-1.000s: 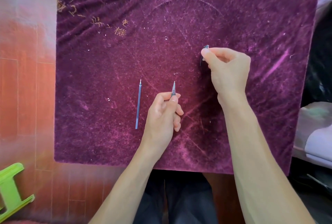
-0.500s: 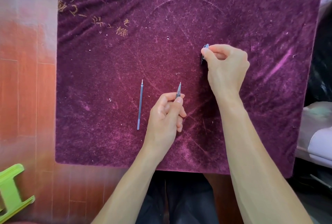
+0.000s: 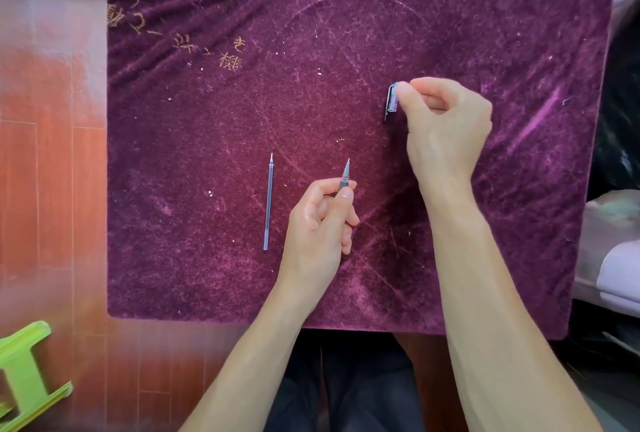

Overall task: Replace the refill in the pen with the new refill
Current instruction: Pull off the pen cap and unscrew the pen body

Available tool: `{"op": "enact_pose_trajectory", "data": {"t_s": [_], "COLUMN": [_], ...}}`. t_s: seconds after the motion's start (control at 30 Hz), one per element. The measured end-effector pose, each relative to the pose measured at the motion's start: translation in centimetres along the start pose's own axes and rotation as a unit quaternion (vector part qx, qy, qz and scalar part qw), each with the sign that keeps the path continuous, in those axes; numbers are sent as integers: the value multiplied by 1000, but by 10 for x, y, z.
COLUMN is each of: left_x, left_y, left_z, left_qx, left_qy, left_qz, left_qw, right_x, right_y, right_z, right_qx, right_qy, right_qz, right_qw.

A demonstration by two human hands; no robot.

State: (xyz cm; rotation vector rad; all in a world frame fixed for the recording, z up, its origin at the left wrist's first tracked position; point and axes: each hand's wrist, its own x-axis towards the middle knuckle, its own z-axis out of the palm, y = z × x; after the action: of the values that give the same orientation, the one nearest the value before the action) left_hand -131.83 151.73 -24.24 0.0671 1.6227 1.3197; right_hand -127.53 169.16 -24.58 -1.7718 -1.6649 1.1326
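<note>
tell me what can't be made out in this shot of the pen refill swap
All from the head view:
- Pen: only its tip end shows; the left hand hides the barrel.
- Pen cap: the right hand covers part of it, so whether it touches the purple cloth is unclear.
- Loose refill: too thin to judge its ink level.
- Gold characters on the cloth: folds distort them.

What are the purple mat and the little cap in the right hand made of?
The mat looks like velvet or plush cloth: fuzzy nap, brush streaks, gold stitching. The cap, pinched by the right hand, seems clear, glossy plastic with a darker clip, since the purple shows through.
</note>
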Motion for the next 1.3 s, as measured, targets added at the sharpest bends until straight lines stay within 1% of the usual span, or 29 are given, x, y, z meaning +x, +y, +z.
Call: {"op": "enact_pose_trajectory", "data": {"t_s": [0.07,0.1,0.17,0.27,0.33,0.47,0.73,0.97,1.13,1.3], "left_x": [-1,-2,-4,-5,-5,-4,-7,-7,-8,-7], "left_y": [3,4,6,7,5,-1,-4,-6,-11,-11], "left_z": [-1,-2,-2,-2,-3,-6,-6,-3,-3,-6], "left_qx": [3,6,14,36,38,34,20,7,-18,-32], "left_qy": [-2,-3,-2,-1,-9,-24,-34,-37,-48,-90], "left_qz": [2,4,8,19,22,19,32,33,18,2], "left_qw": [1000,1000,1000,999,999,999,999,999,999,995], "right_x": [-13,-23,-46,-74,-82,-86,-83,-78,-75,-74], "right_y": [-5,-5,0,18,29,39,39,42,45,47], "right_z": [-14,-22,-32,-32,-29,-28,-30,-32,-36,-40], "right_qx": [73,107,135,130,137,167,149,160,178,208], "right_qy": [13,2,-64,-189,-228,-234,-230,-243,-265,-289], "right_qz": [-19,-22,9,79,99,113,114,129,136,155], "right_qw": [997,994,989,970,959,951,955,948,938,921]}}
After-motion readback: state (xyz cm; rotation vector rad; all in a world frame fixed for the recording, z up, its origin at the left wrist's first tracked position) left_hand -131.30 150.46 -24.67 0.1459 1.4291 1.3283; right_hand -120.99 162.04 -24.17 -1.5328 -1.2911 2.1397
